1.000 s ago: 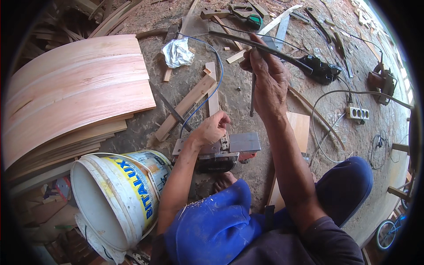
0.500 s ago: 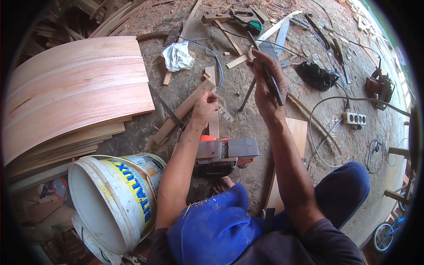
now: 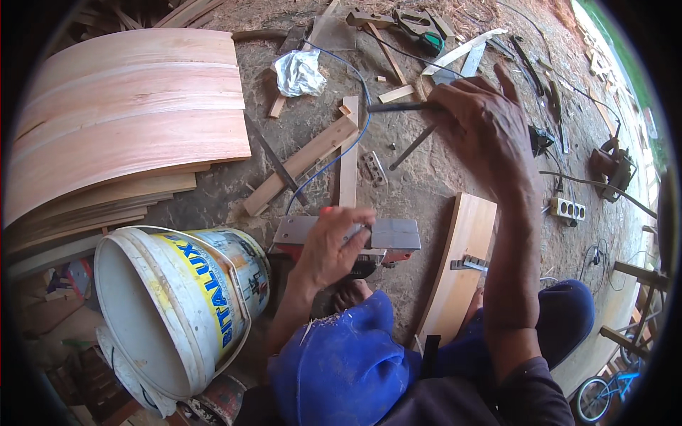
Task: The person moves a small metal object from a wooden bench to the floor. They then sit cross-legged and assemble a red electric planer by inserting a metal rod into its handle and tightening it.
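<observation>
Raised to the right of centre, my right hand is closed around a slim dark bar, which points left out of the fist. Its fingers are partly hidden behind the back of the hand. My left hand hovers over an upturned electric planer with grey metal soles and red sides. The thumb and fingers of that hand are apart, slightly blurred, with nothing clearly held. Whether it touches the planer I cannot tell. A wooden board with a small metal piece on it lies between the planer and my right forearm.
At left are stacked wooden panels and a tipped white bucket. Wood strips and a blue cable lie beyond the planer. A power strip and circular saw lie at right.
My left hand has come back toward me, over the planer, and its fingers have parted. My right hand has moved right and turned, swinging the bar to point left.
</observation>
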A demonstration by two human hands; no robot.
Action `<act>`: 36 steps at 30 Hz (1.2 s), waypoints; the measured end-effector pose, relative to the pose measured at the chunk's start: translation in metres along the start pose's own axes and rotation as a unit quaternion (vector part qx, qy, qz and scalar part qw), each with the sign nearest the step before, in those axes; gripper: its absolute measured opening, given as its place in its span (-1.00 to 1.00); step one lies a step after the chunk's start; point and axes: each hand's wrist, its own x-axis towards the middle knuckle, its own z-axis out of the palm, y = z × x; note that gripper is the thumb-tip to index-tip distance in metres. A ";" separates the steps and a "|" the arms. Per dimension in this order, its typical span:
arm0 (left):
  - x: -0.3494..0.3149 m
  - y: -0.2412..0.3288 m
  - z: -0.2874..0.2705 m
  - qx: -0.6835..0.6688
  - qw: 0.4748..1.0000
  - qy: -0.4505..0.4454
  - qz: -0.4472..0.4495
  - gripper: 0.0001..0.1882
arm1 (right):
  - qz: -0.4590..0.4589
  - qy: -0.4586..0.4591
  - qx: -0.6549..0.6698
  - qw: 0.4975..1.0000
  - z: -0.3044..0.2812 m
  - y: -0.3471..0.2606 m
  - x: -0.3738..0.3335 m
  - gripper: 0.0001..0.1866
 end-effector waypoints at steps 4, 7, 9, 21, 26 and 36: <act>-0.036 0.009 0.015 0.054 0.996 -0.042 0.054 -0.63 | 0.012 -0.031 0.162 0.986 -0.015 -0.007 0.022 -0.78; -0.043 0.000 0.022 0.100 0.990 -0.003 0.099 -0.61 | -0.077 0.017 0.115 0.990 -0.021 -0.012 0.035 -0.79; -0.046 -0.005 0.024 0.103 0.988 0.007 0.115 -0.61 | -0.103 0.030 0.151 0.983 -0.021 -0.015 0.045 -0.76; -0.052 -0.012 0.029 0.124 0.983 0.085 0.110 -0.66 | -0.060 -0.060 0.114 0.990 -0.026 0.003 0.054 -0.71; -0.052 -0.015 0.030 0.137 0.974 0.086 0.161 -0.66 | -0.058 -0.079 0.151 0.984 -0.014 0.003 0.054 -0.67; -0.056 -0.015 0.032 0.140 0.971 0.115 0.155 -0.61 | -0.043 -0.115 0.190 0.974 -0.001 0.003 0.055 -0.61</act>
